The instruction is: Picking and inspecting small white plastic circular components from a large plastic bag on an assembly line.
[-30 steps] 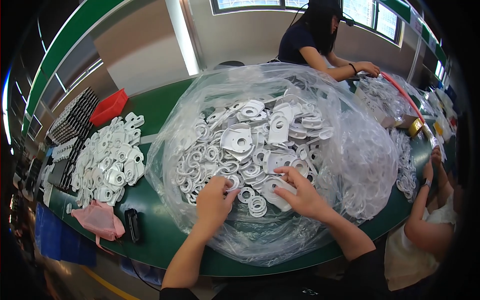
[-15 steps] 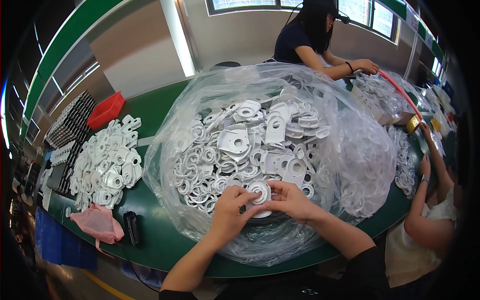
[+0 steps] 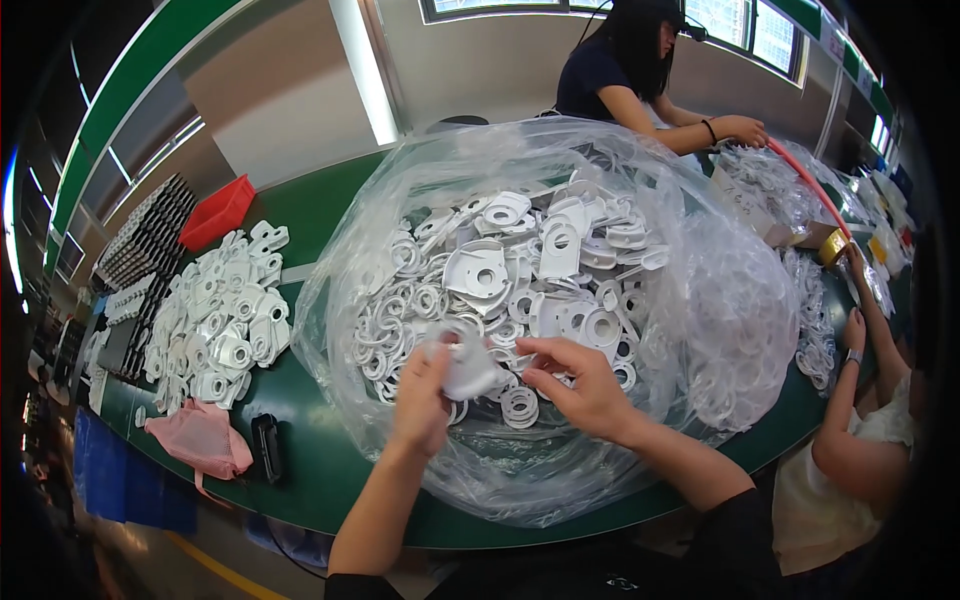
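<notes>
My left hand (image 3: 425, 400) grips a white plastic part (image 3: 468, 368), blurred by motion, a flat plate with a rounded ring at one end. To its right, my right hand (image 3: 580, 385) hovers with thumb and fingers apart, holding nothing. Both hands are over the near side of a large clear plastic bag (image 3: 345, 210), spread wide at its mouth. Inside lies a heap of white plastic parts: round rings (image 3: 520, 405) at the near side and left, and broader plates with holes (image 3: 478, 275) farther back.
Left on the green table (image 3: 335, 485) lie a pile of white parts (image 3: 225, 320), a red bin (image 3: 218, 212), stacked black trays (image 3: 148, 235), a pink pouch (image 3: 200, 440) and a black case (image 3: 266, 448). Co-workers handle a red strip (image 3: 810, 185) and tape (image 3: 832, 247) at right.
My hands have drawn apart. The left now carries the white part leftward, while the right has let go. A stack of rings shows between and below them.
</notes>
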A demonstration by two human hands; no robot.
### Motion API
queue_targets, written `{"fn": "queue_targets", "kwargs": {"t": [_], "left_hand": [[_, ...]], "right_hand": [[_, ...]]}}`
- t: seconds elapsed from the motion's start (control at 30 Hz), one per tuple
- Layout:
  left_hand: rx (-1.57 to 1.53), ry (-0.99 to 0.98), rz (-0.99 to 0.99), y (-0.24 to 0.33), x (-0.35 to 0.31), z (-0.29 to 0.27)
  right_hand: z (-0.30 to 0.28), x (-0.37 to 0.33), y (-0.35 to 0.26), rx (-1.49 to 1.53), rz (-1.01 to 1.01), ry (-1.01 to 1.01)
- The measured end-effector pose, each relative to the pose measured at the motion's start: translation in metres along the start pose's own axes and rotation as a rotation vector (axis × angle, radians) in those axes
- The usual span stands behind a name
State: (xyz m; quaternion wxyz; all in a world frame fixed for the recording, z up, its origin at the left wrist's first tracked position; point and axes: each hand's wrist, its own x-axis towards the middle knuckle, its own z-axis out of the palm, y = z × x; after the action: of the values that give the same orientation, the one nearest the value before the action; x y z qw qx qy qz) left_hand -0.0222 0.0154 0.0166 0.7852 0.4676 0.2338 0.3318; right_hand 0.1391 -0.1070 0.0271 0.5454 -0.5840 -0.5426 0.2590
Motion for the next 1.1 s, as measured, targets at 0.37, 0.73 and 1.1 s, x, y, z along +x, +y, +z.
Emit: {"fn": "queue_targets", "kwargs": {"t": [0.37,0.73,1.1], "left_hand": [[-0.246,0.128,0.000,0.018,0.007,-0.013],[-0.189,0.090,0.005,0.013,0.003,-0.011],[-0.057,-0.063,-0.058,0.008,0.001,0.002]], "right_hand": [[0.025,0.015,0.034,-0.891,-0.293,-0.200],[-0.016,0.037,-0.006,-0.242,-0.019,0.103],[-0.016,0.045,0.019,0.357,0.157,0.064]]}}
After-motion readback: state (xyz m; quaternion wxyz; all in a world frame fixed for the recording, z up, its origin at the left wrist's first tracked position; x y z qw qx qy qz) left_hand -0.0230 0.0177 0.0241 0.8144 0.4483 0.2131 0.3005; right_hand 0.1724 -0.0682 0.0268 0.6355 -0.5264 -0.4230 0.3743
